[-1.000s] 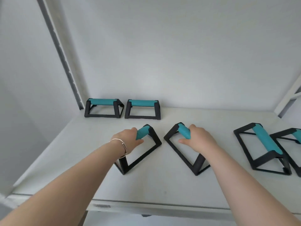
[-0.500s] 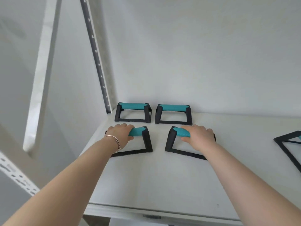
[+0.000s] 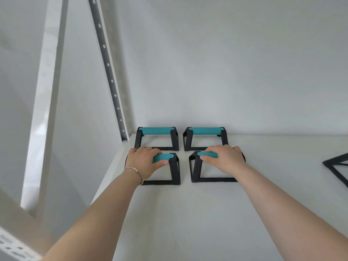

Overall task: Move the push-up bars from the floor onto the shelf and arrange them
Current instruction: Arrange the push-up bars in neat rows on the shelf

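Several push-up bars with black frames and teal grips stand on the white shelf (image 3: 188,213). Two sit against the back wall: the back left bar (image 3: 157,131) and the back right bar (image 3: 205,131). Directly in front of them stand the front left bar (image 3: 174,170), with my left hand (image 3: 145,162) closed over its grip, and the front right bar (image 3: 195,172), with my right hand (image 3: 224,159) closed over its grip. Both front bars rest flat on the shelf, squared up with the back pair.
The black corner of another bar (image 3: 337,166) shows at the right edge of the shelf. A perforated metal upright (image 3: 110,72) rises at the shelf's back left corner. The wall stands close behind the back bars. The shelf's left edge runs just beside my left hand.
Both hands have turned the two front bars from slanted to square and slid them back and left, close behind the rear pair. My view has swung left, so the bars at right have nearly left the frame.
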Tool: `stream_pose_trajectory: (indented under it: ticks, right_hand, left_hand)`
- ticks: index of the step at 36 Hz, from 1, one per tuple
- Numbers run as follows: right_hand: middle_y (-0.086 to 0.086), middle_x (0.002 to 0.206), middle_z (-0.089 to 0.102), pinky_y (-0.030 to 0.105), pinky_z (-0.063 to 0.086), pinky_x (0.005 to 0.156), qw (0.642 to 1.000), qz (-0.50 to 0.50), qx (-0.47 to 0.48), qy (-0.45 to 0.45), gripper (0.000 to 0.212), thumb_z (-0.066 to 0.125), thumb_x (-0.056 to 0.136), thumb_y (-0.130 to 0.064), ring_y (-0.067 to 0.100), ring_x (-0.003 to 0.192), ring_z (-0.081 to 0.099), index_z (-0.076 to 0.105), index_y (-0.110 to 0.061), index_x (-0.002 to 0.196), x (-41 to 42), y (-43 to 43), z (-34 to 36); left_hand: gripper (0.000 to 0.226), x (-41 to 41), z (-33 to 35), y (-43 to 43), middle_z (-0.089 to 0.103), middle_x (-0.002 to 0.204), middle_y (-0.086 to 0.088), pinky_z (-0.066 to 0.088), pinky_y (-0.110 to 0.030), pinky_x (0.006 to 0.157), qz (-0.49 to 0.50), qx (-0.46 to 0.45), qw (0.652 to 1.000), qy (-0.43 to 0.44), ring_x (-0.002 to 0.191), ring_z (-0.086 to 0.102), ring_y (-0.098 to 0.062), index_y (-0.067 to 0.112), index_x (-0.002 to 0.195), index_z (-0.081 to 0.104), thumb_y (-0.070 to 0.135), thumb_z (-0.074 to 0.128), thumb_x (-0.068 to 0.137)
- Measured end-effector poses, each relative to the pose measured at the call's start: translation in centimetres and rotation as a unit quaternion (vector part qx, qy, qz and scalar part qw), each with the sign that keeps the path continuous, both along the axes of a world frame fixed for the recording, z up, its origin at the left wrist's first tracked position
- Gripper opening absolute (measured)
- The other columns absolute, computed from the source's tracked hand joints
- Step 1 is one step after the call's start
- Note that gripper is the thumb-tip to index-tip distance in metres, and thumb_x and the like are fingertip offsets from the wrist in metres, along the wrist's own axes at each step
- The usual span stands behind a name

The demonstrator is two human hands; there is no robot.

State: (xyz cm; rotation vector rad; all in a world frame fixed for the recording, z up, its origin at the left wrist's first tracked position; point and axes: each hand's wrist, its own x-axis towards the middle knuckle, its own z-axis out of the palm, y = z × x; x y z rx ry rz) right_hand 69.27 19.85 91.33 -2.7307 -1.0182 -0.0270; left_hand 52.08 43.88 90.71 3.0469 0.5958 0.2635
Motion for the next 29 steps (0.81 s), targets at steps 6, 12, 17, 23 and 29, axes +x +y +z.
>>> stream_pose_trajectory:
  ticks: [6, 12, 17, 23, 29]
  right_hand:
    - [-0.013, 0.09, 0.059, 0.037, 0.032, 0.089, 1.0, 0.006, -0.004, -0.005, 0.047, 0.035, 0.083, -0.078, 0.013, 0.094, 0.052, 0.06, -0.044, 0.104, 0.7, 0.5, -0.3]
    - [-0.013, 0.093, 0.059, 0.037, 0.032, 0.09, 1.0, 0.004, -0.006, -0.007, 0.047, 0.035, 0.084, -0.077, 0.014, 0.098, 0.051, 0.06, -0.044, 0.107, 1.0, 1.3, -0.2]
    - [-0.012, 0.098, 0.06, 0.037, 0.03, 0.089, 1.0, 0.004, -0.01, -0.01, 0.048, 0.034, 0.085, -0.076, 0.015, 0.102, 0.05, 0.06, -0.044, 0.11, 1.0, 1.9, -0.2]
    - [-0.012, 0.094, 0.058, 0.037, 0.03, 0.09, 1.0, 0.001, -0.007, -0.007, 0.045, 0.035, 0.086, -0.075, 0.015, 0.102, 0.049, 0.06, -0.044, 0.107, 1.0, 2.3, -0.2]
    - [-0.012, 0.092, 0.057, 0.038, 0.031, 0.091, 1.0, 0.0, -0.009, -0.01, 0.045, 0.034, 0.086, -0.075, 0.016, 0.1, 0.049, 0.06, -0.044, 0.106, 1.2, 2.6, -0.2]
  left_hand:
    - [0.058, 0.7, 0.1, 0.7, 0.06, 0.105, 0.012, 0.034, -0.034, 0.093, -0.005, 0.006, 1.0, 0.007, 0.101, 0.051, -0.014, 0.04, 0.124, 0.053, 0.075, 0.027, 0.086]
    - [0.058, 1.2, 0.1, 1.3, 0.059, 0.104, 0.012, 0.034, -0.034, 0.094, -0.01, 0.007, 1.0, 0.009, 0.102, 0.051, -0.015, 0.039, 0.124, 0.053, 0.074, 0.027, 0.086]
    - [0.06, 1.7, 0.0, 1.7, 0.06, 0.103, 0.012, 0.035, -0.034, 0.093, -0.011, 0.011, 1.0, 0.009, 0.101, 0.051, -0.015, 0.04, 0.124, 0.053, 0.076, 0.025, 0.085]
    - [0.059, 2.3, -0.1, 2.2, 0.059, 0.1, 0.012, 0.035, -0.035, 0.092, -0.015, 0.015, 1.0, 0.01, 0.099, 0.051, -0.014, 0.04, 0.123, 0.053, 0.075, 0.025, 0.086]
    - [0.059, 2.6, -0.3, 2.7, 0.058, 0.099, 0.013, 0.035, -0.035, 0.091, -0.019, 0.019, 1.0, 0.009, 0.098, 0.05, -0.014, 0.04, 0.124, 0.053, 0.076, 0.025, 0.086]
